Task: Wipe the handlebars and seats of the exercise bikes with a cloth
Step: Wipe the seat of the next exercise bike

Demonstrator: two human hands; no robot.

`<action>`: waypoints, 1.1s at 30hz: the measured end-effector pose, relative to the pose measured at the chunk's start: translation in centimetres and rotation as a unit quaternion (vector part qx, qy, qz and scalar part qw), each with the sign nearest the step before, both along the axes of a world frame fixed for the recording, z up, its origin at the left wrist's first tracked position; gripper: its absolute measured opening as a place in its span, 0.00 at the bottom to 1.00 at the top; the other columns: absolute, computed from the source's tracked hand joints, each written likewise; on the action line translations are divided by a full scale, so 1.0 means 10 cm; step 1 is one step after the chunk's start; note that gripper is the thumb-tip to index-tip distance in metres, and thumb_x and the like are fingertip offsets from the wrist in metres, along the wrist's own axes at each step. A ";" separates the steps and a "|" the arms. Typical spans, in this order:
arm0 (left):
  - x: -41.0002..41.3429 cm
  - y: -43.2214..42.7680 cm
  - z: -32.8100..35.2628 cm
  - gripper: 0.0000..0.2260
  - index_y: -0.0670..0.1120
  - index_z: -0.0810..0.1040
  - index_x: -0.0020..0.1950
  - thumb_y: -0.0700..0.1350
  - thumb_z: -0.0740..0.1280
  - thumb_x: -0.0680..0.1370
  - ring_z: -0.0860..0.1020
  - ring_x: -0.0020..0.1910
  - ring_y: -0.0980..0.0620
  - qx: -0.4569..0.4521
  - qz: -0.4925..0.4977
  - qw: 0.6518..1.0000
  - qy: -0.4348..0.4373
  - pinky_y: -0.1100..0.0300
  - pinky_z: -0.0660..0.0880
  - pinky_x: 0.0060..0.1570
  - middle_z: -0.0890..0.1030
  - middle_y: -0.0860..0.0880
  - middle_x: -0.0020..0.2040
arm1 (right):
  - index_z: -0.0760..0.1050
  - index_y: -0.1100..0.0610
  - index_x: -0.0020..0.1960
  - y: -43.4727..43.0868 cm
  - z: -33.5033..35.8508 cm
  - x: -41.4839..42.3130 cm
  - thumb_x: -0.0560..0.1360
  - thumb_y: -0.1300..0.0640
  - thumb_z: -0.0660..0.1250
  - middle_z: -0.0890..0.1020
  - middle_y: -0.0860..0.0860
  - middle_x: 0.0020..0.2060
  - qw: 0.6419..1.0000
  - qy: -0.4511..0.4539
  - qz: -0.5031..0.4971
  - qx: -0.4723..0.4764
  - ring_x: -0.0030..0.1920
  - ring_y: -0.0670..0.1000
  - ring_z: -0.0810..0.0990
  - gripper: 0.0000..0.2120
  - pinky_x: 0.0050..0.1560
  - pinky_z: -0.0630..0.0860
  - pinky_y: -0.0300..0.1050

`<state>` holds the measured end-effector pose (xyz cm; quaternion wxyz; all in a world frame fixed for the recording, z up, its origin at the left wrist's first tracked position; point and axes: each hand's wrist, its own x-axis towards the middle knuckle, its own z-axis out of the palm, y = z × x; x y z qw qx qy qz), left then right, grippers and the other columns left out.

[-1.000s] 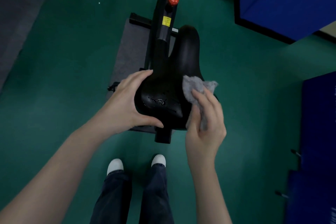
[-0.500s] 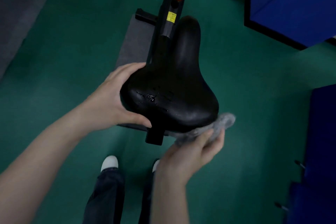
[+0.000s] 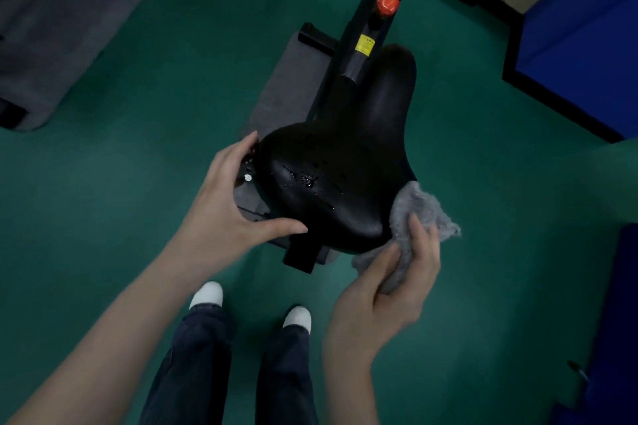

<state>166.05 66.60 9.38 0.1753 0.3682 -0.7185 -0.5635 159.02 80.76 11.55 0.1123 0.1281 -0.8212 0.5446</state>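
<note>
Head view: my left hand (image 3: 226, 203) is spread and braced on the left rear edge of the seat (image 3: 331, 183), thumb under its rear rim. My right hand (image 3: 390, 283) is closed on the cloth (image 3: 419, 214), pressed to the seat's right rear corner. Risk, as I judge it: droplets sit mid-seat; edge-only strokes would leave them, and the wet surface could let the bracing hand slip. Seat is glossy, smooth, pear-shaped black; cloth is grey, nubby, crumpled.
</note>
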 end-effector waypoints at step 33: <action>-0.62 1.37 0.04 0.18 0.41 0.75 0.54 0.30 0.74 0.68 0.79 0.46 0.49 0.345 0.344 0.816 0.310 0.51 0.75 0.56 0.81 0.44 0.47 | 0.82 0.58 0.52 -0.84 0.87 -1.08 0.74 0.68 0.66 0.81 0.50 0.55 0.339 0.229 0.834 0.369 0.65 0.51 0.74 0.11 0.75 0.54 0.61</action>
